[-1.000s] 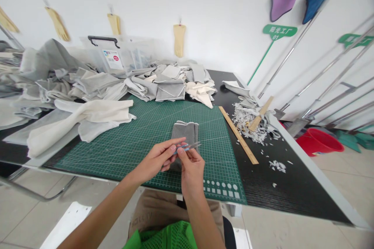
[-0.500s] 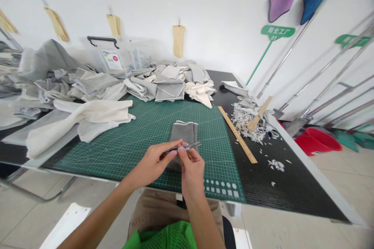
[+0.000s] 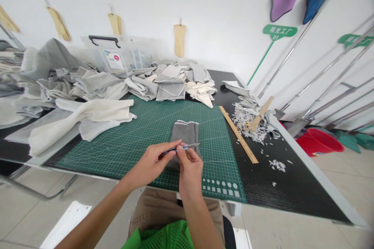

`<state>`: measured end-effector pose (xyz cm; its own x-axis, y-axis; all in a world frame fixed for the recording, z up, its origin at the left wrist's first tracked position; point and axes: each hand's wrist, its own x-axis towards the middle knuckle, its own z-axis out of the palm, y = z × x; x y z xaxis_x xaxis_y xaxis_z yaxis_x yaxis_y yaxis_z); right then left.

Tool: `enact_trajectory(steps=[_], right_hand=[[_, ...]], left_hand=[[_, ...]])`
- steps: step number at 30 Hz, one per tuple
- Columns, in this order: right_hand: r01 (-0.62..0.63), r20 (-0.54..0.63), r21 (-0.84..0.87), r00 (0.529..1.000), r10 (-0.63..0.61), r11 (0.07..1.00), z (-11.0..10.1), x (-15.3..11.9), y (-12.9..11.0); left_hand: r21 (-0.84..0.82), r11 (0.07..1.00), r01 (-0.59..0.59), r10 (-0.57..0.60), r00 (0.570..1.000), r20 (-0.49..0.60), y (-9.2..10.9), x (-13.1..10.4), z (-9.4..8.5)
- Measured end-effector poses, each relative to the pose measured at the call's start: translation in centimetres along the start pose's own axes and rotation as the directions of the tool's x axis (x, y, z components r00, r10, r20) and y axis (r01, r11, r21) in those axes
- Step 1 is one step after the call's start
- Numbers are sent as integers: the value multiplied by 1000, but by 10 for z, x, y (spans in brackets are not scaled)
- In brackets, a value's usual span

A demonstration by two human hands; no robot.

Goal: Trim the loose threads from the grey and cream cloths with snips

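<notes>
Small thread snips (image 3: 191,146) with a blue handle are held between both hands above the mat, the slim metal blades pointing right. The fingers of my left hand (image 3: 153,161) close on the handle end. My right hand (image 3: 190,171) pinches the snips nearer the blades; its fingers partly cover the handle. Beneath them, a folded grey cloth (image 3: 184,129) with a white-stitched edge lies on the green cutting mat (image 3: 140,132). Its lower part is hidden behind my hands.
Grey and white cloths (image 3: 171,85) are heaped along the back, by a clear plastic box (image 3: 99,56). White fabric (image 3: 82,120) lies left. A wooden ruler (image 3: 238,136) borders the mat's right side, with cloth scraps (image 3: 251,124) beyond. A red bucket (image 3: 320,142) stands on the floor.
The snips' blades, slightly apart before, now look closer together. Both hands stay in nearly the same place over the folded cloth, and the view has shifted slightly.
</notes>
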<state>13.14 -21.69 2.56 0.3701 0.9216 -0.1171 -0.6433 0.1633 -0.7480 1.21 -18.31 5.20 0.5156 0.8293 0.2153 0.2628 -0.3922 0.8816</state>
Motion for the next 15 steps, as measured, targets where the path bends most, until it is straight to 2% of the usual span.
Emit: enact_trajectory(steps=[6, 11, 15], right_hand=[[-21, 17, 17, 1000, 20, 1000, 3, 0, 2], [-18, -20, 38, 1000, 19, 999, 3, 0, 3], [-39, -4, 39, 999, 39, 998, 3, 1, 6]], left_hand=[[19, 1000, 12, -12, 1000, -20, 3, -2, -2], [47, 999, -24, 25, 1000, -10, 2, -2, -3], [71, 997, -36, 36, 999, -5, -2, -2, -5]])
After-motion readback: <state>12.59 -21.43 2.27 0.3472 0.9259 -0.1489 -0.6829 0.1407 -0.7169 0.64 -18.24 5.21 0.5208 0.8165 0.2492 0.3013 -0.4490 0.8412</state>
